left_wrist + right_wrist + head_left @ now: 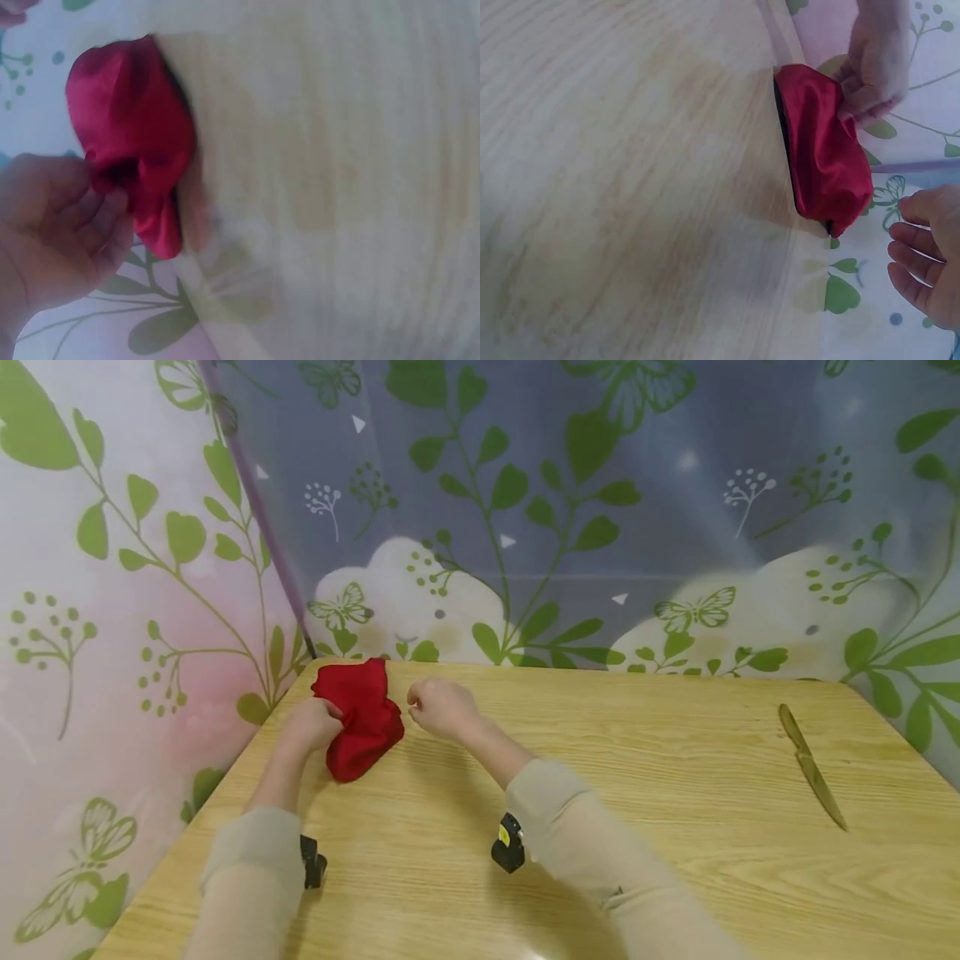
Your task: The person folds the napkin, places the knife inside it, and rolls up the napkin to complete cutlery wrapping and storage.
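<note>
Left hand (311, 727) pinches the red cloth (360, 718) between thumb and fingers at its 9 o'clock edge, as the head view lays it out. At the cloth's 3 o'clock side, the right hand (442, 706) is free: its fingers bend loosely around nothing, just beside the fabric but not touching it. The cloth sits at about 10 o'clock on the wooden table (600, 735), by the far corner, bunched and creased; I cannot tell how much of it the table bears. Both wrist views show a dark edge along 1 side, perhaps a lining, though whether it is 1 sheet or a pouch is unclear.

From its sheen and soft folds, I judge it light, limp and rather slippery, hard to damage, and likely to sag wherever it is unsupported. Its edges look the best hold: 1 pinch at 9 o'clock and 1 at 3 o'clock should keep it spread better than a grab at the middle. A knife (812, 764) lies at about 3 o'clock on the table, well apart.
</note>
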Demonstrator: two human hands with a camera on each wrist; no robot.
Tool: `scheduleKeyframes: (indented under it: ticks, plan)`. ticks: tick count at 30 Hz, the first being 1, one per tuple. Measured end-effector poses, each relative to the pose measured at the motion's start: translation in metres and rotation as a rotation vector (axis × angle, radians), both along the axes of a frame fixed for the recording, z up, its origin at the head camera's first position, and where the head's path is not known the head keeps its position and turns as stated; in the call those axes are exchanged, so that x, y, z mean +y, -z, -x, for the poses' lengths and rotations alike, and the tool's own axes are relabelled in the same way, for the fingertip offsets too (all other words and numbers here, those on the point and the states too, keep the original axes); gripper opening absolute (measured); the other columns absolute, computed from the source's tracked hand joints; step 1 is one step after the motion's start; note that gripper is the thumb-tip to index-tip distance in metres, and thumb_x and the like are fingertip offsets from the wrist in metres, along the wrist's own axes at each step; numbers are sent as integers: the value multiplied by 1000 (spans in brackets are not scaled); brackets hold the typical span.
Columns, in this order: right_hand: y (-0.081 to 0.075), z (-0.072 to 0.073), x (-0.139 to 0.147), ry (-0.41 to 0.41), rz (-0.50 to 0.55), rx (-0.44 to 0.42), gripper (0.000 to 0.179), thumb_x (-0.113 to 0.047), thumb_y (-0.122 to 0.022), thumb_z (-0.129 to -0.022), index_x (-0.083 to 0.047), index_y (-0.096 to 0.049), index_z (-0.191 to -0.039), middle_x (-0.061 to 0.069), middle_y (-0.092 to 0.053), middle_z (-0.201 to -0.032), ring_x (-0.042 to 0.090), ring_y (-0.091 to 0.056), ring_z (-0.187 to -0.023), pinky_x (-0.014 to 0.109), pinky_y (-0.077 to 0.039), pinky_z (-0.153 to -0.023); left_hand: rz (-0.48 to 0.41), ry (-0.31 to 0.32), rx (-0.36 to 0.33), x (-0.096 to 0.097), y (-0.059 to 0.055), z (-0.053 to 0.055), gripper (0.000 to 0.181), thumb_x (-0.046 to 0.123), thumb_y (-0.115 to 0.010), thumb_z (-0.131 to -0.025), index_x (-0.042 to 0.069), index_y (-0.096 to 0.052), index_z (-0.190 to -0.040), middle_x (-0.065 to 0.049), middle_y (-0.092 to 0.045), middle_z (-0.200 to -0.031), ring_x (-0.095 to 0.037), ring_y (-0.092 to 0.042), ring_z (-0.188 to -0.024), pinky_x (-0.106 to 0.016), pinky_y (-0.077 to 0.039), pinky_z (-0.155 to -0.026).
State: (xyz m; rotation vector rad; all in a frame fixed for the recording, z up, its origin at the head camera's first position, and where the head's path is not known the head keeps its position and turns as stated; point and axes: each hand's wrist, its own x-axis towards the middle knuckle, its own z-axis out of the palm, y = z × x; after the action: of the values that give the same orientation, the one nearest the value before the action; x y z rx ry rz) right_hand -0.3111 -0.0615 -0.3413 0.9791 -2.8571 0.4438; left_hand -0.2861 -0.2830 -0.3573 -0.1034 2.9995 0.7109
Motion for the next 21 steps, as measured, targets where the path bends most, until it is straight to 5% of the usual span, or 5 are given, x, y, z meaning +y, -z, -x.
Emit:
scheduleKeyframes:
  ticks: [6, 12, 21]
  plan:
    - [13, -3, -10, -45, -51, -57, 23, -21, -64, -87, -11, -67, -107, 1, -65, -103, 14, -59, -95, 28, -48, -75, -230, 65, -70, 10, -5, 2, 26, 1, -56, -85, -13, -61, -105, -17, -64, -88, -20, -62, -70, -35, -52, -66]
    - [27, -11, -20, -75, -134, -30, 39, -34, -70, -81, -14, -63, -113, 2, -59, -105, 15, -53, -98, 28, -47, -77, -272, 69, -40, 17, -7, 5, 22, 6, -56, -88, -10, -64, -101, -13, -66, -82, -19, -63, -68, -35, -51, -70]
    - [33, -23, -31, 7, -136, 8, 48, -59, -59, -80, -13, -56, -96, 0, -55, -89, 15, -54, -83, 28, -47, -66, -398, -8, 3, 23, -9, 10, 20, 7, -55, -89, -10, -63, -96, -8, -62, -77, -14, -58, -61, -29, -49, -62]
